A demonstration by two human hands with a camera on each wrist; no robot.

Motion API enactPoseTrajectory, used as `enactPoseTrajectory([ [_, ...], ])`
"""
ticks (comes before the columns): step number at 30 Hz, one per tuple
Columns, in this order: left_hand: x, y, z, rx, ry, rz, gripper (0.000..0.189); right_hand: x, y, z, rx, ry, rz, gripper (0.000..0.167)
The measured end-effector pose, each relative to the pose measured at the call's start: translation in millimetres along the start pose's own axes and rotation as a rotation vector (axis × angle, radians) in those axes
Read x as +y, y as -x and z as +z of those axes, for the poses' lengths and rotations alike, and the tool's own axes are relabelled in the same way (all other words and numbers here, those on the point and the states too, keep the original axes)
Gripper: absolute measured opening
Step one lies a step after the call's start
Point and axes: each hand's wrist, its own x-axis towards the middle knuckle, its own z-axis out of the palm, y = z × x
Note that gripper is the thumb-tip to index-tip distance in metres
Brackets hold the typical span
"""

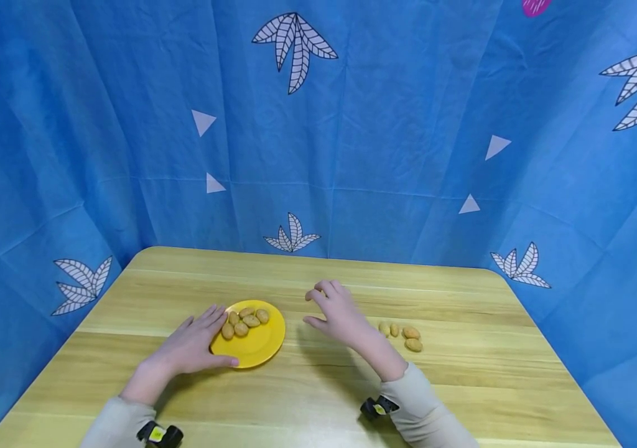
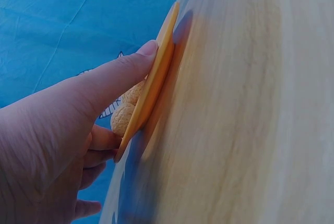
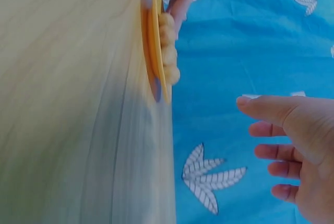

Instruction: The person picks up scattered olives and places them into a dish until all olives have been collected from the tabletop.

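A round yellow plate (image 1: 262, 350) sits left of the table's middle. Several tan, oval, nut-like pieces (image 1: 241, 328) with rough surfaces lie in it, mostly toward its far left. My left hand (image 1: 198, 342) rests at the plate's left side, fingers spread and thumb on the near rim. In the left wrist view that thumb (image 2: 148, 49) lies on the rim, beside the pieces. My right hand (image 1: 343, 314) is above the table, right of the plate, with fingers loosely bent and nothing between them. The right wrist view shows its thumb and fingers apart.
More tan oval pieces (image 1: 412, 339) lie on the wooden table (image 1: 464, 386), right of my right forearm and partly hidden by it. A blue curtain (image 1: 397, 124) with leaf prints hangs behind the table and along both sides.
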Motion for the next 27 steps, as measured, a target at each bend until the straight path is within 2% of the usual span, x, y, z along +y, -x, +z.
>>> enactPoseTrajectory([
  [18, -0.5, 1.0, 0.0, 0.0, -0.005, 0.007, 0.111, 47.3, 47.9, -15.9, 0.034, 0.035, 0.12, 0.04],
  [27, -1.8, 0.4, 0.7, 0.001, -0.008, 0.005, 0.111, 66.7, 68.2, -30.0, -0.012, 0.045, 0.223, 0.038],
])
